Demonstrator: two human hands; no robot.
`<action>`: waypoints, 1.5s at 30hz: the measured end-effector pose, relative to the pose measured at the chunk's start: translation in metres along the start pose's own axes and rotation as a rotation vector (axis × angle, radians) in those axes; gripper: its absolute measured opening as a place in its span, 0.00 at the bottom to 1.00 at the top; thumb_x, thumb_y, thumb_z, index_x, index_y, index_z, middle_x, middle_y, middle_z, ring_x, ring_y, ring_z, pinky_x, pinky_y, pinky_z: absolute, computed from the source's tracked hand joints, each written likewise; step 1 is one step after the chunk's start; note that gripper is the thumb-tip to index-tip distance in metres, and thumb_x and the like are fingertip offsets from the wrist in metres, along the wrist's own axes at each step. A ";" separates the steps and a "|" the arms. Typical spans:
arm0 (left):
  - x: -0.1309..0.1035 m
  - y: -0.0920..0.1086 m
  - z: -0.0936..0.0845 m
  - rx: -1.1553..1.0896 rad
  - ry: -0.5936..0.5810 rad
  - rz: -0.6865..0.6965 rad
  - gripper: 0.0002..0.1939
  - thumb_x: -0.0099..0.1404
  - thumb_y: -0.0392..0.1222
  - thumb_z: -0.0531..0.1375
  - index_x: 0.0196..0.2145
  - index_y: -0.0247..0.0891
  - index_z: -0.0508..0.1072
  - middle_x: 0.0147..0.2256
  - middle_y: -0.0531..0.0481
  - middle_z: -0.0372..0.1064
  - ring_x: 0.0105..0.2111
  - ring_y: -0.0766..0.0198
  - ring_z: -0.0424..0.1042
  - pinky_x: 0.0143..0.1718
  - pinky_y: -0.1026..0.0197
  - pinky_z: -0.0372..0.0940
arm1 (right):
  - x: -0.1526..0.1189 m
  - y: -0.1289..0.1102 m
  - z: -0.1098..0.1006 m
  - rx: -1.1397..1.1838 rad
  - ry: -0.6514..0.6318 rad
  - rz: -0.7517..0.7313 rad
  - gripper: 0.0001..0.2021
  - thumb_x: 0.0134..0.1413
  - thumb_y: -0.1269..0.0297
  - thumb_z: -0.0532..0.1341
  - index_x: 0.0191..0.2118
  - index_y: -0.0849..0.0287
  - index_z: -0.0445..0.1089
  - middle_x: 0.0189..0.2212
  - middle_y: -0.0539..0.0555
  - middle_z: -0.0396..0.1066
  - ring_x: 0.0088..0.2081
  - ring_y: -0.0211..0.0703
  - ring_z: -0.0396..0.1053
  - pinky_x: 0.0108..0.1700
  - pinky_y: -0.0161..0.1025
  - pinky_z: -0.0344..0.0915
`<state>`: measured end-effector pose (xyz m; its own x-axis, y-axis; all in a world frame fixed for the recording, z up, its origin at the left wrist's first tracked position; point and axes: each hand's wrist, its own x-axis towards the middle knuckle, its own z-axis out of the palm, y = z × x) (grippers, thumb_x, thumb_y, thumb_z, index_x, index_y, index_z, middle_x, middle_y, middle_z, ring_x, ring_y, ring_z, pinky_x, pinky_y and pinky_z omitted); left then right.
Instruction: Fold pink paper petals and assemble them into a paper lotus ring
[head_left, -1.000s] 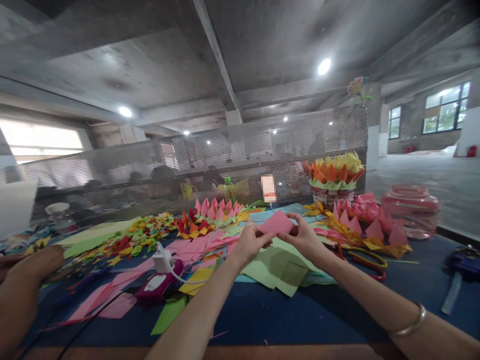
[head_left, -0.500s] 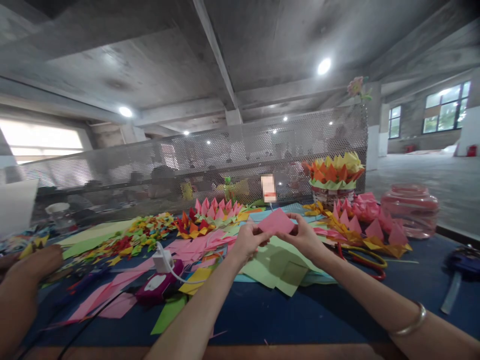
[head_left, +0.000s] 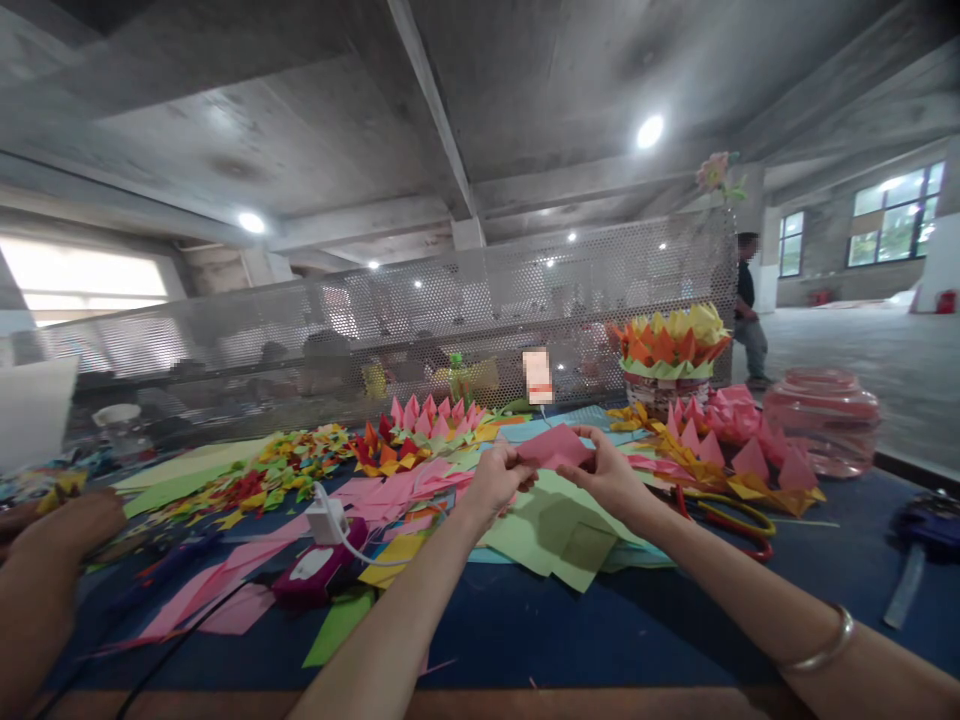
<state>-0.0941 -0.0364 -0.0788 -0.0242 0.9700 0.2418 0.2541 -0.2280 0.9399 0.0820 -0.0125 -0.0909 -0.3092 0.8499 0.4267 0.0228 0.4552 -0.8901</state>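
A small piece of pink paper (head_left: 553,447) is held up between my two hands, over the middle of the table. My left hand (head_left: 496,485) pinches its left edge, and my right hand (head_left: 609,475) grips its right side with thumb and fingers. Just below lie light green paper sheets (head_left: 544,525) on top of blue ones. Left of my left hand are loose pink paper strips (head_left: 420,485). Red-handled and yellow-handled scissors (head_left: 724,525) rest to the right of my right hand, partly behind my forearm.
A purple power strip (head_left: 319,565) with a white plug sits left. Folded paper flowers (head_left: 667,345), a pink jar (head_left: 821,425) and a glue gun (head_left: 930,530) stand right. Another person's hand (head_left: 71,525) works at far left. A perforated metal screen (head_left: 480,290) closes the back.
The pink paper has tilted slightly in my fingers, and my left fingers have shifted along its edge. A walking person has come into sight beyond the screen's right end.
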 end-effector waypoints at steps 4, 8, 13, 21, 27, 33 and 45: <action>-0.002 0.001 0.001 -0.039 -0.002 0.018 0.06 0.50 0.39 0.61 0.26 0.32 0.72 0.19 0.53 0.65 0.19 0.70 0.62 0.24 0.66 0.58 | 0.000 0.003 0.001 0.031 -0.039 -0.031 0.26 0.44 0.60 0.64 0.48 0.57 0.54 0.26 0.48 0.70 0.24 0.36 0.64 0.26 0.32 0.58; -0.003 0.005 0.003 -0.061 0.037 -0.008 0.06 0.50 0.37 0.61 0.25 0.31 0.71 0.18 0.52 0.65 0.18 0.71 0.62 0.23 0.66 0.58 | -0.001 0.000 0.002 -0.018 -0.016 -0.023 0.24 0.45 0.57 0.63 0.46 0.58 0.55 0.24 0.48 0.69 0.23 0.35 0.63 0.25 0.32 0.58; -0.004 0.007 0.002 -0.064 0.041 -0.034 0.08 0.50 0.40 0.63 0.24 0.32 0.70 0.22 0.49 0.68 0.22 0.68 0.66 0.25 0.65 0.61 | 0.000 0.000 -0.001 -0.076 -0.006 -0.045 0.23 0.46 0.58 0.63 0.47 0.60 0.57 0.28 0.51 0.70 0.25 0.37 0.65 0.25 0.32 0.60; -0.008 0.013 0.002 -0.228 -0.005 -0.080 0.14 0.51 0.47 0.63 0.29 0.32 0.71 0.27 0.48 0.69 0.27 0.68 0.68 0.29 0.66 0.63 | -0.003 0.003 0.001 -0.012 -0.067 -0.067 0.23 0.46 0.57 0.63 0.48 0.59 0.59 0.33 0.54 0.72 0.31 0.41 0.69 0.29 0.34 0.64; -0.010 0.011 0.006 -0.255 -0.053 -0.050 0.14 0.48 0.46 0.65 0.29 0.32 0.71 0.26 0.49 0.69 0.25 0.69 0.68 0.28 0.65 0.63 | -0.002 0.010 0.005 -0.029 -0.070 -0.048 0.26 0.42 0.56 0.66 0.47 0.60 0.62 0.36 0.56 0.72 0.34 0.44 0.69 0.33 0.38 0.66; -0.008 0.011 0.003 -0.227 -0.044 -0.010 0.13 0.47 0.42 0.65 0.29 0.31 0.71 0.27 0.48 0.69 0.26 0.68 0.68 0.32 0.63 0.64 | -0.002 0.004 0.003 -0.070 -0.029 -0.120 0.24 0.46 0.53 0.63 0.47 0.59 0.62 0.39 0.56 0.70 0.38 0.44 0.68 0.37 0.38 0.66; -0.015 0.018 0.002 -0.200 -0.182 -0.130 0.16 0.45 0.48 0.67 0.24 0.31 0.69 0.20 0.55 0.63 0.19 0.73 0.61 0.24 0.67 0.57 | 0.001 0.002 -0.004 -0.280 -0.010 -0.222 0.09 0.51 0.59 0.58 0.32 0.59 0.69 0.25 0.50 0.70 0.28 0.38 0.65 0.28 0.34 0.60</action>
<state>-0.0870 -0.0552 -0.0656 0.1342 0.9872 0.0861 0.0639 -0.0953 0.9934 0.0859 -0.0097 -0.0917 -0.3456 0.7199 0.6019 0.2136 0.6849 -0.6966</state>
